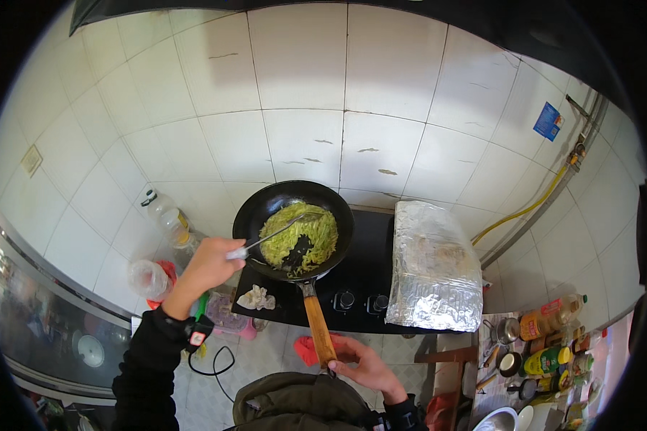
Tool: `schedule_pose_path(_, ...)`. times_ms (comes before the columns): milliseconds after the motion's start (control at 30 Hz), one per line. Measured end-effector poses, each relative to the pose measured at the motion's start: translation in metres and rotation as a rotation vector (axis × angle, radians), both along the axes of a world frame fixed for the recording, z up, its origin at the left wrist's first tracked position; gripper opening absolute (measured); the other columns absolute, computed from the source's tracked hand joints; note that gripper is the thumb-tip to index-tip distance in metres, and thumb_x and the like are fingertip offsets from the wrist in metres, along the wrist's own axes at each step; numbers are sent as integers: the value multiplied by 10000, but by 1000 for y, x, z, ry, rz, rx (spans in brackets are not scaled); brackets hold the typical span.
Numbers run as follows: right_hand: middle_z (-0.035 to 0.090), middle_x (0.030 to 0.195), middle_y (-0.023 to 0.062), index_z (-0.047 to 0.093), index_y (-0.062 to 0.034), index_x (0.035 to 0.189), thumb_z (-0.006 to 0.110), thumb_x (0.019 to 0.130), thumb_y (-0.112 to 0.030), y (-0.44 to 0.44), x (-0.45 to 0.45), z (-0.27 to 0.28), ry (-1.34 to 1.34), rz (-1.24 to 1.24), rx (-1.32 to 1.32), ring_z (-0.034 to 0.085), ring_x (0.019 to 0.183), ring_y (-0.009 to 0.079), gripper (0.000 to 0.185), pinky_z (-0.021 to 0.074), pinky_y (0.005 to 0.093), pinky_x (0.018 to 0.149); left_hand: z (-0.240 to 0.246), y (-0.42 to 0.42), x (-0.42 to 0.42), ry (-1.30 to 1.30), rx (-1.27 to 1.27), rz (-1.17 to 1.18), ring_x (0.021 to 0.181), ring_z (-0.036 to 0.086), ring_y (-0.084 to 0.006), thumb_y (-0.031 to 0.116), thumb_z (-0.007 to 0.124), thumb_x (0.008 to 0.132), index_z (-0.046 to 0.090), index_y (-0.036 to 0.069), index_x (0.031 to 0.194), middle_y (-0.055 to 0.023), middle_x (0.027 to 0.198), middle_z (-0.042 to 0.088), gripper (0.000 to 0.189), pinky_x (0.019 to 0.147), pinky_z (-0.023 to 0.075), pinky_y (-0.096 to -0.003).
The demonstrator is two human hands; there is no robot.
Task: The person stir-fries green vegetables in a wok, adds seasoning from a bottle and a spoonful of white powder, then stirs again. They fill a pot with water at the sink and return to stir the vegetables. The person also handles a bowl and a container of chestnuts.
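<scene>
A black wok (pixel 252 215) with a wooden handle (pixel 317 323) sits on the left side of the black glass cooktop (pixel 366 242). Shredded green vegetable (pixel 323 237) lies in it, with a dark bare patch near the middle. My left hand (pixel 210 266) grips the pale handle of a metal spatula (pixel 272 234), whose head rests in the vegetable at the upper right. My right hand (pixel 361 363) holds the end of the wok's wooden handle, thumb near its tip. A crumpled white tissue (pixel 256 298) lies on the cooktop's front left corner.
Foil (pixel 436 264) covers the cooktop's right side. Plastic bottles (pixel 164 213) stand at the left wall. Sauce bottles (pixel 547 361), a small pot (pixel 507 329) and a metal bowl (pixel 498 420) crowd the right-hand table. A yellow gas hose (pixel 528 210) runs along the wall.
</scene>
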State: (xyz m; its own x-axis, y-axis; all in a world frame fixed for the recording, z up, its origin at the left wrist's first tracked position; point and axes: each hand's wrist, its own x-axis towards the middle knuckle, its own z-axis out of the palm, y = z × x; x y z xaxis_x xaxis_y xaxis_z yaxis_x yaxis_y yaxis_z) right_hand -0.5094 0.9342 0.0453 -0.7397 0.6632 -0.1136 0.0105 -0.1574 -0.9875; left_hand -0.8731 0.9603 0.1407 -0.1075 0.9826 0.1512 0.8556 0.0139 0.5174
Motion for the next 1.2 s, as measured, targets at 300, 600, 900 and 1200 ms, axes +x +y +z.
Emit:
schedule_pose_path(300, 632, 1160, 101, 448, -7, 1358, 662, 902, -129, -10, -1, 5, 39, -29, -76, 617, 1040, 168, 518, 492, 323, 912, 76, -45, -8, 522, -23, -90, 835, 638, -351, -9, 665, 663, 690, 125, 1094, -127, 950, 686, 452, 702, 507, -415)
schedule_pose_path(600, 646, 1122, 88, 438, -18, 1375, 660, 907, -154, -13, -1, 9, -1, -53, -77, 616, 1025, 159, 535, 498, 316, 888, 62, -39, -44, 522, 6, -87, 764, 634, -363, 72, 720, 640, 697, 86, 1049, -169, 814, 668, 410, 684, 501, -431)
schedule_pose_path(900, 650, 1119, 96, 433, -23, 1380, 658, 911, -197, -15, -1, 6, -7, -55, -81, 613, 1027, 154, 549, 497, 314, 885, 44, -19, -7, 338, -34, -165, 830, 643, -382, 77, 724, 701, 671, 51, 1095, -216, 945, 667, 398, 731, 504, -413)
schedule_pose_path(1200, 656, 1092, 78, 438, -19, 1371, 624, 935, -193, -21, -2, 4, -16, -70, -74, 609, 991, 129, 504, 489, 288, 862, 83, -48, 20, 279, -69, -147, 654, 646, -300, 128, 678, 776, 683, 19, 1032, -191, 753, 648, 278, 579, 493, -381)
